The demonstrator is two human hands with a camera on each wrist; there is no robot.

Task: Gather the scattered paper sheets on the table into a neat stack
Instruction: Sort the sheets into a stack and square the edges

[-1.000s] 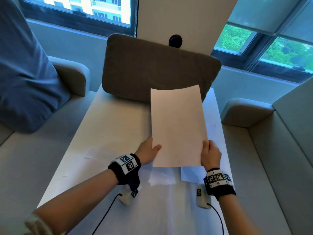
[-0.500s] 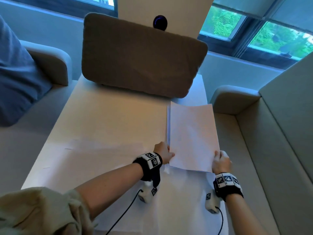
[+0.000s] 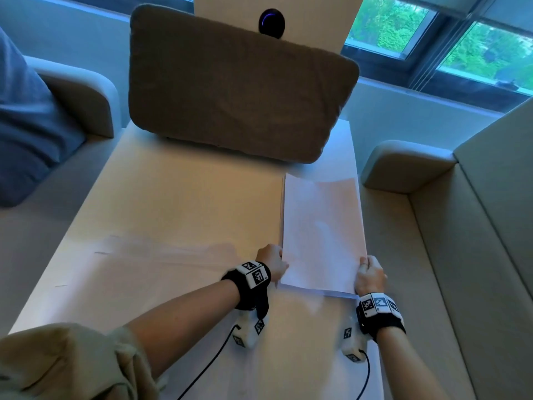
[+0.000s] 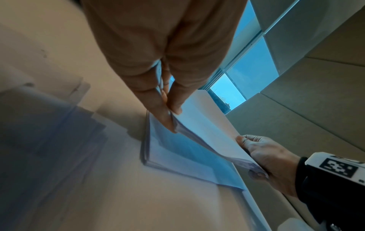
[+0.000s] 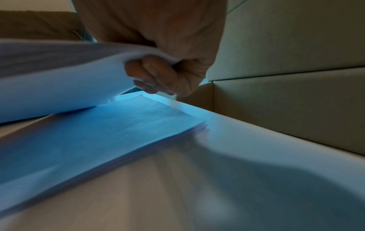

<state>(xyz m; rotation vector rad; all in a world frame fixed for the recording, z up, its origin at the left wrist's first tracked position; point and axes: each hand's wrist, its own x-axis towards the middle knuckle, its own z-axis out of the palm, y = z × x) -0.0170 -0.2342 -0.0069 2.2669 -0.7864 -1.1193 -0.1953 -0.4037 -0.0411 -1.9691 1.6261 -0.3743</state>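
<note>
A bundle of white paper sheets [image 3: 321, 232] hangs low over the table's right side, held at its near corners. My left hand [image 3: 274, 262] pinches the near left corner, fingers [image 4: 168, 115] below and thumb on top. My right hand [image 3: 370, 274] grips the near right corner, its fingers [image 5: 156, 75] curled under the sheets [image 5: 59, 75]. Under the bundle, a flat stack of paper [image 5: 94, 137] lies on the table by the right edge; it shows in the left wrist view as the stack [image 4: 183, 157].
The white table [image 3: 173, 215] runs between two beige sofas [image 3: 467, 255]. A brown cushion [image 3: 236, 82] stands at the table's far end, a blue cushion [image 3: 26, 125] at the left. The table's right edge is close to my right hand.
The sheets, held up and tilted over the table's middle a second ago, have moved right and come down over the stack at the right edge. Both hands kept hold.
</note>
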